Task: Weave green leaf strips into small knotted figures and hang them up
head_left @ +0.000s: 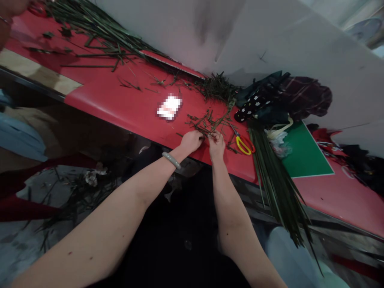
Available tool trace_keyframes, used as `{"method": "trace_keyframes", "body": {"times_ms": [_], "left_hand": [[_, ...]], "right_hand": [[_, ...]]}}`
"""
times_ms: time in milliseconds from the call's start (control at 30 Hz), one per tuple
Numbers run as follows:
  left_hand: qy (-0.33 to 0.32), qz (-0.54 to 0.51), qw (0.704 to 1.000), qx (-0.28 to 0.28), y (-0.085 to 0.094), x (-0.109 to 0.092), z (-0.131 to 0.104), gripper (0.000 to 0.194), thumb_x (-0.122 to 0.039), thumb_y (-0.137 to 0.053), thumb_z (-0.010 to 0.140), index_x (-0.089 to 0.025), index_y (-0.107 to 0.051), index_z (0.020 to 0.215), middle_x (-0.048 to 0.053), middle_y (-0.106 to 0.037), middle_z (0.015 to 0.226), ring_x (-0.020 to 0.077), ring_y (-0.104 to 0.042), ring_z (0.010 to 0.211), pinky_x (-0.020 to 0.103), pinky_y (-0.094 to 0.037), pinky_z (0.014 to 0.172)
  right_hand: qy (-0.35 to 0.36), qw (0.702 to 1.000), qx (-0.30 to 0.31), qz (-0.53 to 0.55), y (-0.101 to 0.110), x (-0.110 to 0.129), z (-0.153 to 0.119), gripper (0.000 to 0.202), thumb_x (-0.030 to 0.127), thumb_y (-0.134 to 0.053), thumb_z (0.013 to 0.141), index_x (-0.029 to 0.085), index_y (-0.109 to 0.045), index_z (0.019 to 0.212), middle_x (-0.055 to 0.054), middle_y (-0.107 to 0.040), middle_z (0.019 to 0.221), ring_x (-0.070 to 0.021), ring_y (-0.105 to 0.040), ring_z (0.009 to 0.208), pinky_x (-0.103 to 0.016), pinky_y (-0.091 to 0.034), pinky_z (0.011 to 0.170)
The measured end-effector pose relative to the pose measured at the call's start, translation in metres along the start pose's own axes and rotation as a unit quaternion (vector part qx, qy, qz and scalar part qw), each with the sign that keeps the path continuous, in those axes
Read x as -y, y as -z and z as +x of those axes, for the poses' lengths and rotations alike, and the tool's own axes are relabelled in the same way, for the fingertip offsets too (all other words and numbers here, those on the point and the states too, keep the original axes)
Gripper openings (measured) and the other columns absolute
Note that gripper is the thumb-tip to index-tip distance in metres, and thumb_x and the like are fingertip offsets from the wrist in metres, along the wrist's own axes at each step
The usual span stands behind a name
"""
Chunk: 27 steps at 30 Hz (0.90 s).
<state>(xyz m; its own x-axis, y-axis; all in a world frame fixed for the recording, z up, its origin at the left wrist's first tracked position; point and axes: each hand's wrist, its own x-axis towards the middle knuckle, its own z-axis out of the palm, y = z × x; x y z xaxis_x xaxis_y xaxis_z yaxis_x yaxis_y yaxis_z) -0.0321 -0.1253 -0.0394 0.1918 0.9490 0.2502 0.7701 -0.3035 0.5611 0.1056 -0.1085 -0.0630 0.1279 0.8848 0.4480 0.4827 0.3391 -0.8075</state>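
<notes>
At the table's near edge, my left hand (192,143) and my right hand (217,147) are close together, fingers curled in. Between them they pinch a thin dark green leaf strip (205,133), whose exact shape is partly hidden by the fingers. Cut leaf pieces (210,119) lie scattered just beyond both hands. Scissors (243,145) with yellow and red handles rest to the right of my right hand. Left of the pieces is a phone-sized bright rectangle (169,107), blurred out.
Long leaves (270,176) overhang the table's edge on the right, beside a green board (312,156). Dark patterned cloth (306,96) is heaped against the wall. Another leaf bundle (99,26) and a person's hand (13,8) are at far left. The tabletop (126,106) is red.
</notes>
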Motion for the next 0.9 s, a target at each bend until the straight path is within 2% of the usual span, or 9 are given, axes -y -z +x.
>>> {"method": "trace_keyframes", "body": {"times_ms": [167, 333, 567, 667, 900], "left_hand": [[-0.003, 0.005, 1.000, 0.000, 0.000, 0.000, 0.000, 0.026, -0.023, -0.043, 0.081, -0.017, -0.067, 0.089, 0.008, -0.067, 0.092, 0.0191, -0.061, 0.081, 0.029, -0.046, 0.071], [0.006, -0.004, 1.000, -0.005, 0.002, -0.001, -0.001, 0.026, -0.021, -0.043, 0.081, -0.017, -0.066, 0.092, 0.009, -0.066, 0.096, 0.0206, -0.060, 0.084, 0.031, -0.046, 0.072], [0.006, -0.018, 1.000, -0.005, 0.002, -0.001, -0.001, 0.028, -0.017, -0.044, 0.079, -0.020, -0.065, 0.098, 0.006, -0.065, 0.100, 0.0191, -0.059, 0.091, 0.028, -0.045, 0.077], [0.003, -0.010, 1.000, -0.005, 0.001, 0.000, -0.001, 0.028, -0.018, -0.043, 0.080, -0.019, -0.065, 0.097, 0.007, -0.065, 0.099, 0.0194, -0.059, 0.089, 0.029, -0.045, 0.076], [0.012, 0.003, 1.000, 0.007, 0.001, -0.001, 0.000, 0.028, -0.020, -0.041, 0.081, -0.018, -0.065, 0.097, 0.008, -0.065, 0.099, 0.0187, -0.059, 0.087, 0.030, -0.045, 0.077]], "right_hand": [[0.020, 1.000, 0.005, 0.008, -0.001, -0.007, 0.001, 0.021, 0.037, -0.054, 0.073, 0.017, -0.058, 0.076, -0.007, -0.058, 0.099, -0.0173, -0.054, 0.097, -0.036, -0.040, 0.091], [0.027, 0.999, 0.033, -0.015, 0.000, -0.003, -0.002, 0.029, 0.037, -0.055, 0.073, 0.017, -0.059, 0.094, -0.008, -0.061, 0.101, -0.0183, -0.054, 0.100, -0.038, -0.039, 0.093], [0.026, 0.995, 0.081, -0.041, 0.000, 0.002, -0.005, 0.032, 0.024, -0.052, 0.070, 0.017, -0.058, 0.101, -0.007, -0.063, 0.102, -0.0188, -0.056, 0.097, -0.040, -0.040, 0.093], [0.016, 0.995, 0.081, -0.060, 0.001, 0.003, -0.005, 0.031, 0.021, -0.050, 0.070, 0.016, -0.060, 0.098, -0.007, -0.064, 0.100, -0.0190, -0.057, 0.095, -0.039, -0.041, 0.091], [-0.014, 0.998, 0.047, -0.045, 0.004, 0.007, -0.008, 0.027, 0.030, -0.049, 0.073, 0.016, -0.063, 0.092, -0.007, -0.067, 0.094, -0.0191, -0.060, 0.090, -0.037, -0.044, 0.087]]}}
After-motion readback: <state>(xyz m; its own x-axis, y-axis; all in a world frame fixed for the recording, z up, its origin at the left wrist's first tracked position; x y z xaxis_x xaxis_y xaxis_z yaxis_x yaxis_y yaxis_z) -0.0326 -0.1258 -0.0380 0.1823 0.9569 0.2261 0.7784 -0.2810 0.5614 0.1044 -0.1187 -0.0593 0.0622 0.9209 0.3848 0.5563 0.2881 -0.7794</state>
